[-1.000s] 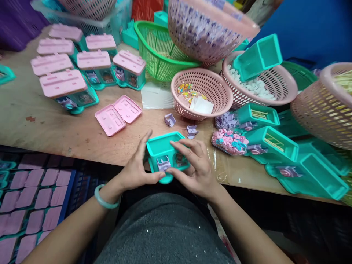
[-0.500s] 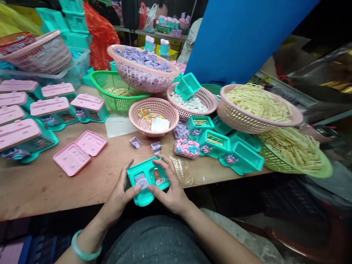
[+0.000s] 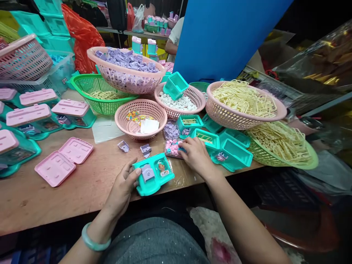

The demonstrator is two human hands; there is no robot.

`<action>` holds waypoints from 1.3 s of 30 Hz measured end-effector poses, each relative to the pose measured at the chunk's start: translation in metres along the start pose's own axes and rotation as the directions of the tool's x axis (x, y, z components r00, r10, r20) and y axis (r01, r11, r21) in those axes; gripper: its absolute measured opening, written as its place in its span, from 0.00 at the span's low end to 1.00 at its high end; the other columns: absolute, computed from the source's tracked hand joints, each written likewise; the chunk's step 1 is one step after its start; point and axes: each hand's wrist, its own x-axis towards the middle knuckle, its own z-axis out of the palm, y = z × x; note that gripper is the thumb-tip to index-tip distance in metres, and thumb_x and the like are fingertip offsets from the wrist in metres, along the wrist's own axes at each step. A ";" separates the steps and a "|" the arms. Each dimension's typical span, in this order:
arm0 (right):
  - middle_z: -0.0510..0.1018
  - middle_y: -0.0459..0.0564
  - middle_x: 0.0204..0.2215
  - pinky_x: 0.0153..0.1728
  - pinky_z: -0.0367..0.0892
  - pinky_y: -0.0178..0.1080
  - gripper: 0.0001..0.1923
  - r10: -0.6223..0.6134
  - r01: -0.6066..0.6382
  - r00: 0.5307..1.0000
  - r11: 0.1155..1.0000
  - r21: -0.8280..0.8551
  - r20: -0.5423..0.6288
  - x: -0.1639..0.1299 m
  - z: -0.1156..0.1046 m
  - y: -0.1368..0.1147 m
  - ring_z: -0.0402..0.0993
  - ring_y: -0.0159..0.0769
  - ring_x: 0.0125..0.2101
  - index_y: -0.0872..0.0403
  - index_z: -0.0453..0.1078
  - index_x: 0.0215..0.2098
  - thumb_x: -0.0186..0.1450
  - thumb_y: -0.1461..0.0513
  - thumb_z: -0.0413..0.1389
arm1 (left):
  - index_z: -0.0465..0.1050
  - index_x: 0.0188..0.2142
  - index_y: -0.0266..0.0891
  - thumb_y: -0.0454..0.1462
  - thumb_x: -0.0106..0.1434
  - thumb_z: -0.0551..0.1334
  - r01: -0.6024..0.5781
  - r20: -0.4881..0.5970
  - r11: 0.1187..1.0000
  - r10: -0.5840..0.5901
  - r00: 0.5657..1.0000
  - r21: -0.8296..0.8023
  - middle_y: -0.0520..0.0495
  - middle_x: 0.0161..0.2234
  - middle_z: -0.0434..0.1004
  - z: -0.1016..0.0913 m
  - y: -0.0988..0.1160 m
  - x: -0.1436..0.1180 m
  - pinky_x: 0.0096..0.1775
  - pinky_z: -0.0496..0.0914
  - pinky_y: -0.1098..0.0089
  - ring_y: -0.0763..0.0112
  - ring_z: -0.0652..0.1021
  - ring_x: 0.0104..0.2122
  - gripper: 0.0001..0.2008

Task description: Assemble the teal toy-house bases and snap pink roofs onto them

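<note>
My left hand grips the left end of a teal plastic toy house part, held tilted over the table's front edge. A lilac piece sits in its left recess, and a small figure sticker shows in the other. With bent fingers, my right hand dips into a clear pack of small pink and blue pieces. Its fingertips are close together among them; what they pinch is hard to see. Just beyond the teal part lie two loose lilac pieces, one the bracket. An open pink lid rests to the left.
Pink baskets hold lilac parts, white pieces and cream strips. Teal boxes stand right of my right hand. Pink-topped toy houses line the left. A blue panel rises behind; a person's arm shows beside it.
My right hand has let go of the teal part and moved right to the pack of pink and blue pieces. My left hand alone holds the teal part. The view has shifted right.
</note>
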 end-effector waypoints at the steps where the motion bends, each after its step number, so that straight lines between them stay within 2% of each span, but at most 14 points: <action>1: 0.80 0.52 0.38 0.40 0.66 0.47 0.02 -0.003 0.003 1.000 1.000 0.003 -0.012 0.001 -0.001 -0.002 0.70 0.47 0.39 0.52 0.77 0.36 0.65 0.64 0.63 | 0.64 0.64 0.41 0.51 0.53 0.74 -0.006 -0.007 1.000 0.006 1.000 -0.004 0.38 0.54 0.79 -0.004 0.000 -0.002 0.43 0.77 0.62 0.53 0.82 0.48 0.43; 4: 0.78 0.52 0.35 0.40 0.66 0.44 0.04 -0.051 0.062 0.992 0.994 0.094 -0.117 -0.007 0.001 -0.021 0.70 0.44 0.37 0.53 0.75 0.35 0.68 0.65 0.60 | 0.65 0.63 0.40 0.50 0.55 0.73 -0.027 -0.055 1.000 0.026 0.998 -0.012 0.40 0.51 0.81 -0.019 0.003 -0.010 0.42 0.78 0.63 0.54 0.83 0.46 0.40; 7: 0.78 0.52 0.33 0.37 0.67 0.41 0.09 -0.186 0.223 0.961 0.958 0.180 -0.203 -0.031 0.017 -0.051 0.71 0.40 0.35 0.53 0.74 0.35 0.72 0.67 0.54 | 0.68 0.60 0.41 0.49 0.56 0.73 -0.050 -0.091 0.999 0.047 0.995 -0.022 0.41 0.49 0.83 -0.033 0.008 -0.019 0.41 0.79 0.63 0.55 0.84 0.44 0.36; 9: 0.78 0.53 0.32 0.35 0.68 0.40 0.11 -0.258 0.306 0.937 0.931 0.197 -0.237 -0.049 0.033 -0.067 0.71 0.39 0.33 0.54 0.74 0.35 0.73 0.68 0.51 | 0.72 0.54 0.39 0.49 0.57 0.72 -0.060 -0.068 0.998 0.058 0.996 -0.026 0.41 0.47 0.84 -0.040 0.010 -0.023 0.40 0.79 0.64 0.54 0.84 0.43 0.29; 11: 0.80 0.54 0.34 0.36 0.70 0.41 0.11 -0.255 0.316 0.935 0.914 0.254 -0.248 -0.062 0.047 -0.075 0.73 0.40 0.34 0.54 0.74 0.39 0.73 0.69 0.51 | 0.74 0.48 0.37 0.49 0.58 0.71 -0.053 -0.033 0.998 0.052 0.998 -0.028 0.40 0.44 0.84 -0.046 0.011 -0.026 0.38 0.79 0.64 0.54 0.85 0.41 0.24; 13: 0.80 0.55 0.37 0.39 0.73 0.42 0.10 -0.190 0.264 0.955 0.892 0.368 -0.226 -0.069 0.053 -0.074 0.76 0.41 0.38 0.53 0.75 0.43 0.73 0.68 0.51 | 0.74 0.48 0.38 0.49 0.60 0.70 -0.051 -0.023 0.998 0.050 0.998 -0.035 0.41 0.42 0.85 -0.052 0.012 -0.027 0.36 0.79 0.64 0.54 0.85 0.39 0.23; 16: 0.80 0.53 0.38 0.41 0.76 0.43 0.10 -0.069 0.152 0.982 0.842 0.518 -0.175 -0.067 0.051 -0.066 0.78 0.40 0.40 0.51 0.74 0.46 0.73 0.66 0.51 | 0.73 0.49 0.39 0.48 0.61 0.69 -0.063 -0.030 0.997 0.061 0.998 -0.053 0.43 0.40 0.85 -0.061 0.011 -0.029 0.37 0.80 0.63 0.56 0.85 0.38 0.22; 19: 0.80 0.52 0.37 0.40 0.76 0.42 0.11 -0.014 0.109 0.985 0.822 0.559 -0.171 -0.057 0.045 -0.064 0.79 0.40 0.38 0.51 0.74 0.46 0.73 0.65 0.51 | 0.72 0.44 0.40 0.48 0.61 0.69 -0.070 -0.033 0.996 0.068 0.997 -0.058 0.45 0.38 0.85 -0.065 0.011 -0.031 0.35 0.79 0.65 0.58 0.85 0.36 0.18; 24: 0.79 0.52 0.36 0.39 0.75 0.40 0.10 -0.138 0.160 0.987 0.792 0.590 -0.082 -0.045 0.036 -0.079 0.78 0.39 0.37 0.52 0.74 0.45 0.73 0.66 0.51 | 0.72 0.43 0.40 0.48 0.59 0.71 -0.113 -0.075 0.993 0.110 0.991 -0.032 0.45 0.39 0.85 -0.069 0.014 -0.036 0.30 0.77 0.70 0.60 0.84 0.34 0.20; 30: 0.78 0.52 0.36 0.38 0.75 0.38 0.07 -0.259 0.207 0.965 0.700 0.683 -0.027 -0.057 0.033 -0.107 0.77 0.37 0.37 0.54 0.74 0.44 0.73 0.65 0.53 | 0.72 0.43 0.39 0.48 0.59 0.70 -0.153 -0.123 0.986 0.145 0.982 -0.060 0.47 0.36 0.84 -0.083 0.016 -0.038 0.29 0.75 0.71 0.64 0.83 0.31 0.19; 34: 0.77 0.52 0.37 0.39 0.74 0.40 0.07 -0.326 0.215 0.944 0.722 0.658 0.048 -0.065 0.035 -0.118 0.76 0.38 0.37 0.53 0.73 0.45 0.73 0.65 0.53 | 0.72 0.45 0.39 0.47 0.60 0.70 -0.168 -0.141 0.983 0.156 0.978 -0.079 0.47 0.36 0.85 -0.088 0.016 -0.038 0.35 0.78 0.67 0.59 0.85 0.36 0.20; 39: 0.78 0.52 0.37 0.40 0.75 0.41 0.08 -0.392 0.224 0.908 0.750 0.622 0.145 -0.060 0.038 -0.119 0.77 0.38 0.38 0.52 0.73 0.45 0.72 0.67 0.53 | 0.72 0.44 0.40 0.48 0.60 0.70 -0.170 -0.140 0.981 0.156 0.978 -0.094 0.46 0.37 0.85 -0.089 0.016 -0.039 0.38 0.79 0.65 0.57 0.85 0.38 0.18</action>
